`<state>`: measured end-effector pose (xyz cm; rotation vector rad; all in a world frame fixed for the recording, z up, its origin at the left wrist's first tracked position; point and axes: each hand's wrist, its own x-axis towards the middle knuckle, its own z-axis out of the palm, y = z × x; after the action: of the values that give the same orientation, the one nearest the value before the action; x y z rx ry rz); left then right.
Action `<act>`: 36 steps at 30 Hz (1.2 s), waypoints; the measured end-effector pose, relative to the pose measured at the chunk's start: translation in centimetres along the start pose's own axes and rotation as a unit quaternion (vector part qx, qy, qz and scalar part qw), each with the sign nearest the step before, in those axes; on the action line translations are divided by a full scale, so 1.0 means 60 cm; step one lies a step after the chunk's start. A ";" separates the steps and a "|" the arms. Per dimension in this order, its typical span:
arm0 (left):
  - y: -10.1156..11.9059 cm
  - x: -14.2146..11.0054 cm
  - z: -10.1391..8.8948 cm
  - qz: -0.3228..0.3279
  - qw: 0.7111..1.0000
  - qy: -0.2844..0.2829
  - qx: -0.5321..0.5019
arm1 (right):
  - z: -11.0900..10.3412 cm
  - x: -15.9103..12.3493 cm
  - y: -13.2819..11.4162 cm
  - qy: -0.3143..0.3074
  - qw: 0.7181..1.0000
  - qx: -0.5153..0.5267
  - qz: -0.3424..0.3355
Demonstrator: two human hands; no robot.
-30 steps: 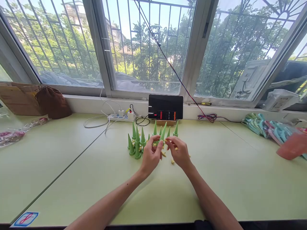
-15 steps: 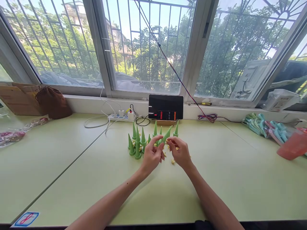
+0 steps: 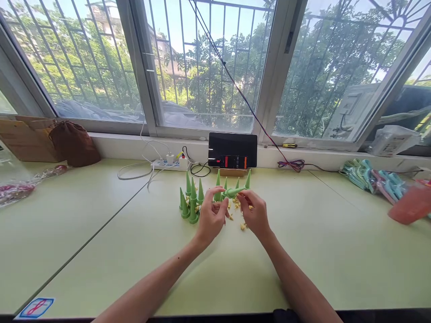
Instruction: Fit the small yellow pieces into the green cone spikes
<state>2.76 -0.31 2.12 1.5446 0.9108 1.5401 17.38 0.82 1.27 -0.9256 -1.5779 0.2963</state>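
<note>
A green plastic cone (image 3: 235, 192) lies nearly level between my hands, its wide end to the left and its narrow end to the right. The thumb and index finger of my left hand (image 3: 211, 216) are curled about the wide end. My right hand (image 3: 255, 213) pinches near the tip, with its fingertips partly hiding it. Just beyond and to the left, several similar green cones (image 3: 193, 208) stand upright on the table. Small yellow pieces (image 3: 243, 227) lie scattered under and between my hands, too small to name.
A dark tablet (image 3: 232, 142) leans at the window sill with a phone (image 3: 235, 162) in front. Left of them are a power strip (image 3: 168, 165) and cables. A brown drawstring bag (image 3: 74, 146) stands far left; bagged teal items (image 3: 362, 174) and a red pouch (image 3: 411, 204) lie right.
The cone in my hands has tipped from slanting upward to nearly level, its tip swinging right and down. My right fingers have come to the tip; my left fingers have spread slightly.
</note>
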 end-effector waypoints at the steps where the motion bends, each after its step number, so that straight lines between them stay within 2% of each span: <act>1: 0.001 0.000 0.000 -0.003 1.000 0.011 0.003 | -0.001 0.000 0.000 0.009 1.000 -0.007 -0.004; 4: 0.004 0.001 -0.001 -0.017 1.000 0.017 0.008 | -0.002 0.001 0.001 0.020 0.999 -0.026 -0.025; 10: 0.005 0.006 -0.001 -0.044 0.999 -0.017 -0.012 | 0.000 0.002 -0.004 0.000 0.995 -0.037 -0.090; 15: 0.002 0.007 -0.002 -0.074 0.997 -0.034 -0.011 | 0.000 0.003 -0.006 -0.001 0.994 -0.028 -0.107; 21: 0.001 0.004 -0.006 -0.078 0.995 -0.066 -0.002 | 0.000 0.003 -0.002 0.009 0.995 -0.020 -0.095; 27: 0.004 0.001 -0.009 -0.065 0.993 -0.089 0.030 | -0.001 0.001 -0.001 0.012 0.999 -0.013 -0.051; 36: 0.005 0.000 -0.004 -0.039 0.989 -0.096 0.103 | -0.005 -0.002 0.006 0.015 0.999 0.031 -0.002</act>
<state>2.49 -0.42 2.38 1.7477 1.0315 1.2488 17.78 0.88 1.05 -0.8766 -1.5340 0.3249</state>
